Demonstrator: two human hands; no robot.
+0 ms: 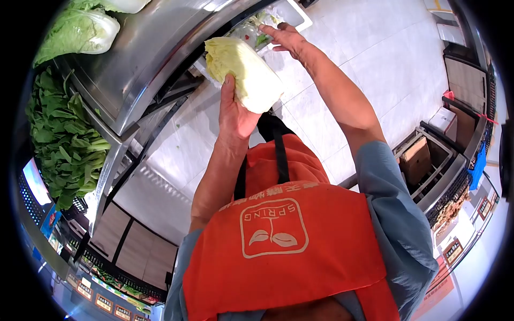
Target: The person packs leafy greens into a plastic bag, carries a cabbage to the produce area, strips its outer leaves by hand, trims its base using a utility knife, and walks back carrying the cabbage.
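Clamping a pale-yellow oblong cabbage (246, 72) in the left hand (237, 115) beside the silver steel table (144, 48); spreading the right hand (289, 41) wide over a white plastic bin (301, 16) near the table; seemingly finishing trimming, leaving green-white leafy cabbages (80, 35) untrimmed atop the table.

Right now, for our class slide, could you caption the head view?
Left hand holding a pale cabbage, right hand open near a white bin, with leafy greens at picture left.
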